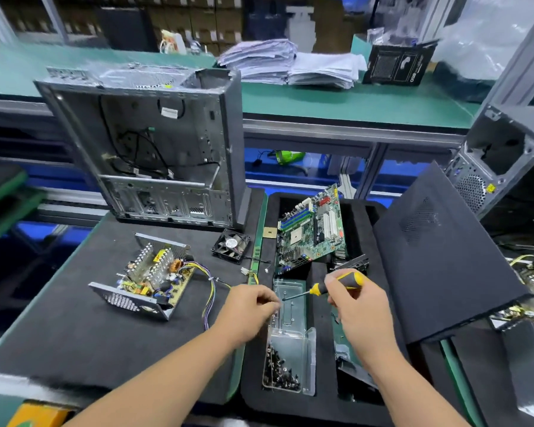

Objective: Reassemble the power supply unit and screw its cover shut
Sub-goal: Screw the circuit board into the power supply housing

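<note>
The open power supply unit point(150, 277) lies on the black mat at left, its circuit board, heat sinks and coloured wires exposed, with no cover on it. My right hand point(356, 300) grips a yellow and black screwdriver point(330, 286), tip pointing left toward my left hand. My left hand point(252, 306) has its fingers pinched together at the screwdriver tip, over a clear plastic box point(290, 331); what they pinch is too small to make out. Several black screws point(279, 368) fill the near end of that box.
An empty computer case point(154, 149) stands behind the power supply. A small fan point(231, 244) lies on the mat. A motherboard point(313, 229) leans in the black foam tray point(290, 405), and a black side panel point(444, 260) rests at right.
</note>
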